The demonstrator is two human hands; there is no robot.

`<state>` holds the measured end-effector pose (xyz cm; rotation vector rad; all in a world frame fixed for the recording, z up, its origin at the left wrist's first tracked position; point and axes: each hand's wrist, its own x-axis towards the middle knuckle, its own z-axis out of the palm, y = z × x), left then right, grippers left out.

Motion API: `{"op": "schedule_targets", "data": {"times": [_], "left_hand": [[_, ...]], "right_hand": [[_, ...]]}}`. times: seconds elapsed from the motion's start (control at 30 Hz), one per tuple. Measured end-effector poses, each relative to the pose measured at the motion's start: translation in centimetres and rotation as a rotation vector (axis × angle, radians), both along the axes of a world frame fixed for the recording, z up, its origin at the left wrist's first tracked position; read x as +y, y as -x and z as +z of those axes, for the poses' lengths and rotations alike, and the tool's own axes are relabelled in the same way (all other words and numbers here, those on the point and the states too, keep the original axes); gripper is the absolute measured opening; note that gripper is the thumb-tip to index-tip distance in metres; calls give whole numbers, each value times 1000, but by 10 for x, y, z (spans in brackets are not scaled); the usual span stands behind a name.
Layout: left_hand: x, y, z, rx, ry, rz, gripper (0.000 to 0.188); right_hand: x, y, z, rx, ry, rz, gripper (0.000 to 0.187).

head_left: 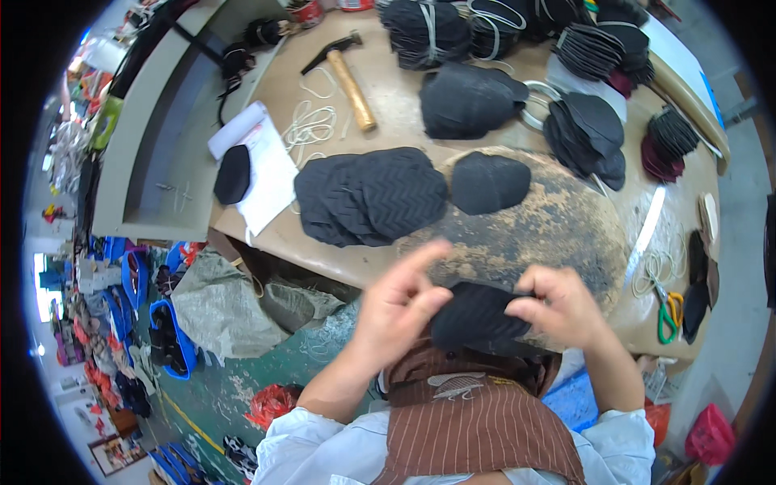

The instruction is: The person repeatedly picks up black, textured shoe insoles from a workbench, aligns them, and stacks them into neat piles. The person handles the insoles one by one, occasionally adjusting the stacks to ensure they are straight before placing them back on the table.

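A dark, soft, ribbed fabric piece (478, 317) with a rounded outline is held over the near edge of the table. My right hand (558, 305) pinches its right side between thumb and fingers. My left hand (398, 305) is at its left side, index finger stretched out and apart from the thumb, whose tip is beside the piece's edge. Beyond my hands, a similar black rounded piece (491, 183) lies on a worn, stained round board (558, 218). Left of it is a spread pile of black zigzag-textured pieces (372, 196).
A wooden-handled hammer (351, 87), white cord (310, 124) and paper (268, 174) with a black oval piece (233, 175) lie to the left. Bundles of black pieces (426, 34) stand at the back. Green-and-orange scissors (669, 317) and a steel ruler (647, 226) lie to the right.
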<state>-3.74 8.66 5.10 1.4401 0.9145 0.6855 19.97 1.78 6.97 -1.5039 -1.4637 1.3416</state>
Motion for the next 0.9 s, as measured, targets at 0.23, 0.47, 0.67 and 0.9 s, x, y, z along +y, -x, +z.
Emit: {"op": "schedule_targets", "data": {"times": [0.23, 0.47, 0.67, 0.9], "left_hand": [[105, 107, -11, 12, 59, 590, 53], [148, 97, -13, -42, 539, 152, 76], [146, 82, -16, -13, 200, 3, 85], [74, 63, -18, -66, -179, 125, 95]], "right_hand": [[131, 18, -22, -127, -588, 83, 39], [165, 68, -56, -259, -566, 233, 116], [166, 85, -50, -196, -581, 221, 120], [134, 85, -39, -117, -578, 268, 121]]}}
